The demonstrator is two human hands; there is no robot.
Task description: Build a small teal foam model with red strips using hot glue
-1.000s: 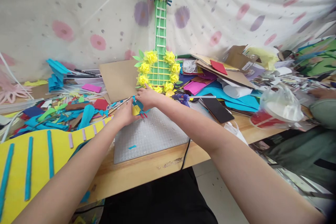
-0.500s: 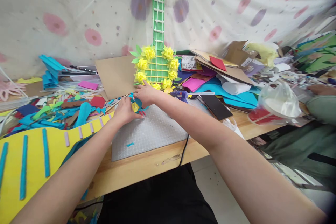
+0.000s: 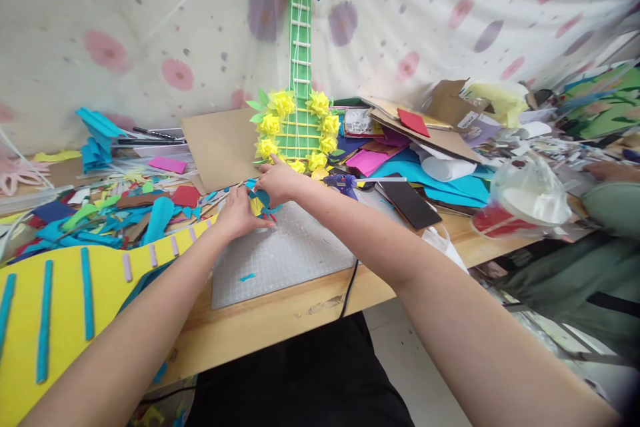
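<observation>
A yellow paper guitar (image 3: 65, 300) with blue and lilac strips lies across the left side, its narrow end reaching toward my hands. At that end, which bears blue and red bits, my left hand (image 3: 239, 215) grips from the left with curled fingers and its thumb stretched along the near side. My right hand (image 3: 278, 182) comes in from the right, fingers bent down onto the same end. My fingers partly hide that end. Beneath lies a grey cutting mat (image 3: 285, 257). Behind my hands stands a green guitar (image 3: 300, 80) with yellow paper flowers.
A purple glue gun (image 3: 343, 183) with a white stick lies right of my hands, near a black phone (image 3: 410, 202). Coloured scraps (image 3: 110, 217) pile up at the left. A bagged tub (image 3: 520, 203) stands at the right, beside another person's sleeve (image 3: 613, 203).
The view has tilted very slightly. Both hands stay at the yellow guitar's narrow end, with almost no visible movement.
</observation>
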